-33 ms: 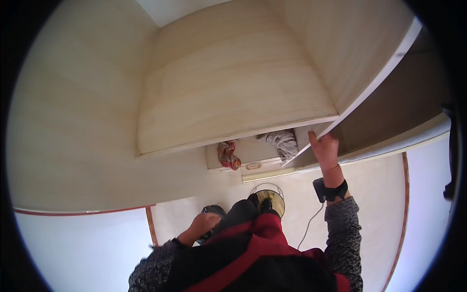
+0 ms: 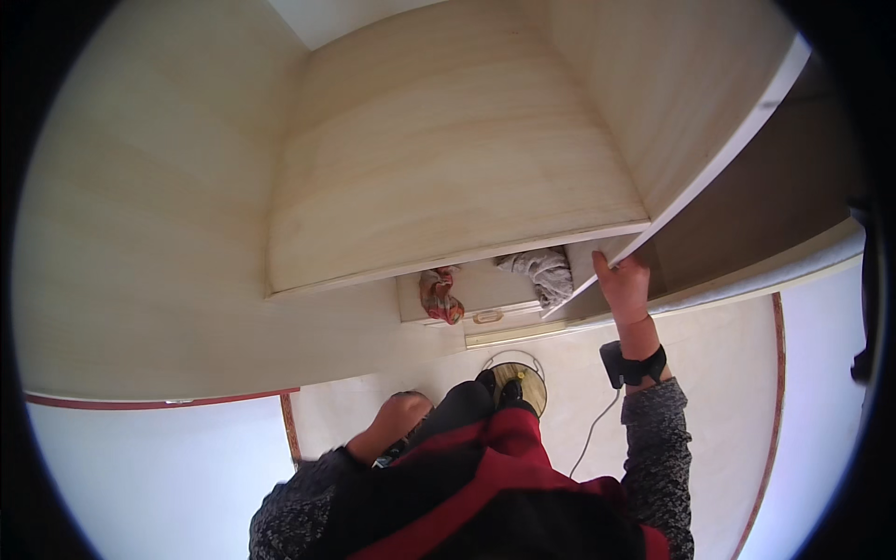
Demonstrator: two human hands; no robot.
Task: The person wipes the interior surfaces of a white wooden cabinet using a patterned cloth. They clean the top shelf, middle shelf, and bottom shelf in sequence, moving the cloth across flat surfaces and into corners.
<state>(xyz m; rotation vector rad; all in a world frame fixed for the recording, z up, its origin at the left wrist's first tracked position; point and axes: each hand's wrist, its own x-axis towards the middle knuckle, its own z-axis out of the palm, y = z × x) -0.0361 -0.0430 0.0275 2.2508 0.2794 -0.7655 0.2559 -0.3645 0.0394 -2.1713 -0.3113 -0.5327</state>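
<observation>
A pale wooden cabinet point(image 2: 448, 159) fills the upper part of the view. My right hand point(image 2: 623, 287) is closed round the white front edge of its upright side panel point(image 2: 714, 173), near the corner of the shelf point(image 2: 439, 205). Below that shelf, a grey crumpled cloth point(image 2: 549, 275) and a red-patterned bundle point(image 2: 441, 297) lie in the lower compartment. My left hand point(image 2: 406, 411) is low beside my left leg, away from the cabinet. Its fingers are hidden, and a dark object on the floor is mostly covered behind it.
My feet are on a round wooden-topped stool point(image 2: 535, 385) that stands on the pale floor point(image 2: 719, 392). A grey cable point(image 2: 597, 436) hangs from the black device point(image 2: 613, 364) on my right wrist. A brown recess point(image 2: 747, 205) opens right of the side panel.
My left hand has moved slightly up and to the right, now covering more of the dark object behind it. My right hand keeps its hold on the side panel.
</observation>
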